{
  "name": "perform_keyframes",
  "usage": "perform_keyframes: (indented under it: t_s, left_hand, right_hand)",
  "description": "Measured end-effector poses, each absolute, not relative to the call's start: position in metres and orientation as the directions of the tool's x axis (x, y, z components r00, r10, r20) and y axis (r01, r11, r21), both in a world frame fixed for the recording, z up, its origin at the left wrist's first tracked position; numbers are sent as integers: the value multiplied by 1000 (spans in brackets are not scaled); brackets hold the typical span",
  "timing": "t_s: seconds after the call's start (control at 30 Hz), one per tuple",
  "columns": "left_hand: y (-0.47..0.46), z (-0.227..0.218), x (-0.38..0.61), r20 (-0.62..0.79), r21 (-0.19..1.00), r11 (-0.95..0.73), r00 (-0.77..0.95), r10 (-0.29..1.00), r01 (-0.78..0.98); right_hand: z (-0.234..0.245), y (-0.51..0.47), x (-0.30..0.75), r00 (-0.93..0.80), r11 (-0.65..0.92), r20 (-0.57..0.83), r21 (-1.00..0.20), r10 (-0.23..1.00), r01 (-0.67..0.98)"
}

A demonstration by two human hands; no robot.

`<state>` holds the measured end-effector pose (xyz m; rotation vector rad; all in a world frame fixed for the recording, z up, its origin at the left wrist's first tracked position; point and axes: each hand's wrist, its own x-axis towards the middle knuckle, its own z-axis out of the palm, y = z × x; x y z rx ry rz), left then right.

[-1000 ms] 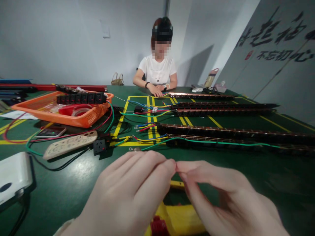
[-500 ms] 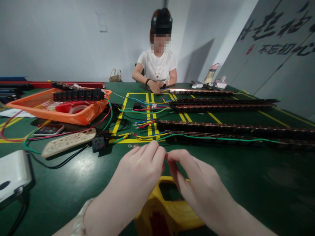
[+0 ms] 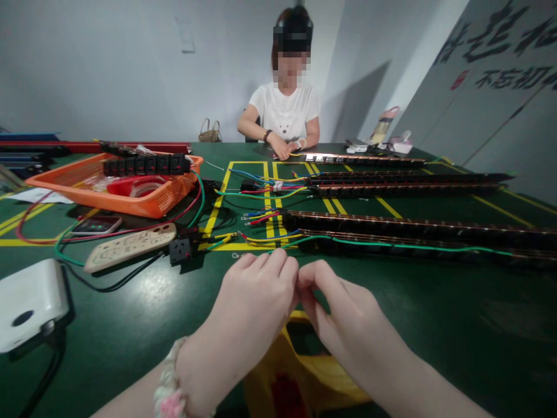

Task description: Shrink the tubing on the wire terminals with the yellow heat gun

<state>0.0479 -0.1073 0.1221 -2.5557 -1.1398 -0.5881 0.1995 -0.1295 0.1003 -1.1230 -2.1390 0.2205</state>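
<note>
My left hand [image 3: 261,290] is closed, knuckles up, its fingertips hidden beneath. My right hand [image 3: 343,307] meets it, thumb and forefinger bent together in a pinch against the left fingers. Whatever the two may hold between them is hidden or too small to make out. Just beyond my knuckles runs a green wire [image 3: 369,244] along the nearest black socket strip [image 3: 435,252]; a ring terminal [image 3: 235,255] shows left of my fingers. Below my hands is a yellow plastic object [image 3: 322,371] with a dark red part, partly covered by my wrists.
More strips [image 3: 391,222] with coloured wire ends lie beyond. On the left are an orange basket [image 3: 122,202], a beige power strip [image 3: 130,247], a black plug adapter [image 3: 180,251] and a white box [image 3: 32,305] with a cable. A co-worker [image 3: 285,113] works across the table.
The view has shifted slightly, moving the table's contents a little right in the picture. Both my hands keep nearly the same closed pose, fingertips together.
</note>
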Motion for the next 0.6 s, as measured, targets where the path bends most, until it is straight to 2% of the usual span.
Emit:
perform_keyframes:
  t_s: [0.1, 0.3, 0.47, 0.6]
  left_hand:
    - [-106, 120, 45, 477, -36, -656, 590, 652, 754]
    - [-106, 127, 37, 470, 184, -693, 557, 685, 697]
    - [-108, 133, 36, 503, 219, -698, 534, 680, 682]
    - [-108, 135, 35, 519, 259, -673, 488, 702, 693]
  right_hand:
    - [103, -128, 200, -420, 649, 523, -400, 741, 647]
    - [114, -127, 206, -514, 755, 573, -334, 638, 565]
    - [114, -129, 208, -510, 758, 578, -349, 637, 551]
    - [110, -134, 208, -393, 705, 630, -373, 670, 603]
